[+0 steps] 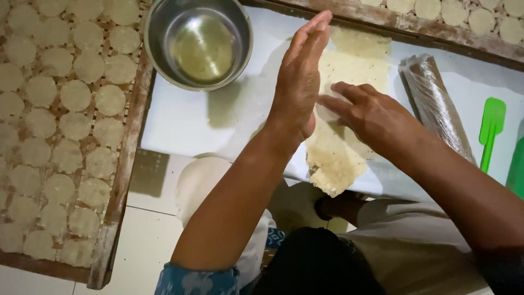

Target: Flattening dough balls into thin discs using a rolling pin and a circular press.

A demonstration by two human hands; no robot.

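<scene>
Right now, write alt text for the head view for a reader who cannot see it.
The right hand presses its fingers on a flattened dough sheet on a white board, while the left hand is raised edge-on above it. A steel bowl of oil, a wrapped roller and a green spatula lie nearby; a tray of dough rounds sits beside.
</scene>
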